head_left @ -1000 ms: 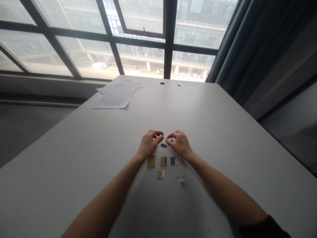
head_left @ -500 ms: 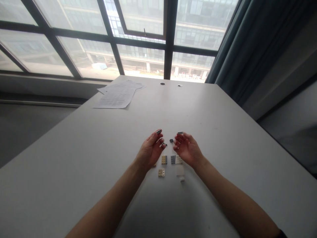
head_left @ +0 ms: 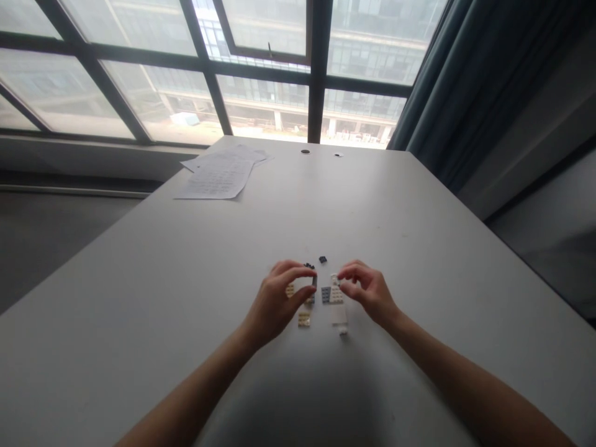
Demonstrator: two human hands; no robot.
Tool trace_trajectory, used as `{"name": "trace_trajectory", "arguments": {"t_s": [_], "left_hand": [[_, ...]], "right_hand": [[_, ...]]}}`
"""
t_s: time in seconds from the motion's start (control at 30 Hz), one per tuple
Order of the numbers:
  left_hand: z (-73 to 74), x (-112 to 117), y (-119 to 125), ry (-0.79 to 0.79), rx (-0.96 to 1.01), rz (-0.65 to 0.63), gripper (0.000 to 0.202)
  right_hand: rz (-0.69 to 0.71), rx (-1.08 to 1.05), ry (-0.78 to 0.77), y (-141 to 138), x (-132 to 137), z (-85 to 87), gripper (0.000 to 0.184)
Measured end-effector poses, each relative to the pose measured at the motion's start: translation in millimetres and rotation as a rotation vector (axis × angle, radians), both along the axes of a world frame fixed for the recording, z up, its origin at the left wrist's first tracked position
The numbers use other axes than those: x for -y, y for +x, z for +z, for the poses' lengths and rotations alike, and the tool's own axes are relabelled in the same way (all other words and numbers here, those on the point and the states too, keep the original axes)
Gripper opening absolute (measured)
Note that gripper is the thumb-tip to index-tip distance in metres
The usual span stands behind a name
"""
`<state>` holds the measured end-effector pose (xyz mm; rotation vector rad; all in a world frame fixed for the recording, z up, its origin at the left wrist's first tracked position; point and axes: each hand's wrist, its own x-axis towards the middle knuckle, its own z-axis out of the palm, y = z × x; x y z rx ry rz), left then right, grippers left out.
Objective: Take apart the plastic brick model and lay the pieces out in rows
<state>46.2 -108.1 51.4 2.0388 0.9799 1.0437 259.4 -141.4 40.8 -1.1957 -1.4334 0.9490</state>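
My left hand [head_left: 277, 301] pinches a small grey building brick [head_left: 315, 281] upright between thumb and fingertips, above the table. My right hand [head_left: 370, 290] is curled with thumb and fingertips close together; what sits between them is too small to make out. By its fingertips lies a white studded piece [head_left: 334, 279]. Below are a grey studded plate [head_left: 325, 295] and a white studded plate [head_left: 336, 295], side by side. A tan studded piece [head_left: 304, 320] lies nearer me. Dark pieces [head_left: 309, 266] show behind my left fingers, which partly cover other tan and grey bricks.
A small dark brick [head_left: 323, 259] lies beyond the hands. Nearer me are a smooth white tile [head_left: 339, 315] and a small white piece [head_left: 343, 333]. Printed papers [head_left: 214, 177] lie at the far left of the white table [head_left: 372, 205], before the windows.
Both hands have come down and turned from palm-up to palm-down over the bricks. The grey brick in my left hand is now held upright. My right hand's piece no longer shows clearly.
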Motion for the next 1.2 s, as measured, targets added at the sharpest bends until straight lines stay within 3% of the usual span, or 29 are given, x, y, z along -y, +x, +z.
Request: {"name": "trace_trajectory", "arguments": {"t_s": [0.07,0.13,0.27,0.4,0.8,1.2], "left_hand": [[-3.7,15.6,-5.4,0.215,-0.195,-0.023,0.018],[-11.4,29.7,-8.2,0.324,-0.352,-0.067,0.018],[-28.7,46.4,-8.4,0.348,-0.529,-0.150,0.017],[-37.3,50.5,-6.7,0.284,-0.563,-0.175,0.019],[-40.6,53.0,-6.0,0.264,-0.529,-0.152,0.019],[-40.0,52.2,1.3,0.267,-0.483,-0.150,0.008]], "right_hand": [[0.026,0.275,0.165,4.9,18.5,-0.3,0.012],[0.068,0.444,0.261,6.0,35.4,-4.7,0.016],[0.123,0.666,0.324,1.1,56.4,-22.2,0.020],[0.162,0.802,0.316,-5.0,61.0,-32.5,0.017],[0.170,0.857,0.323,-5.0,62.6,-35.4,0.019],[0.119,0.832,0.340,-7.7,60.1,-36.9,0.012]]}}
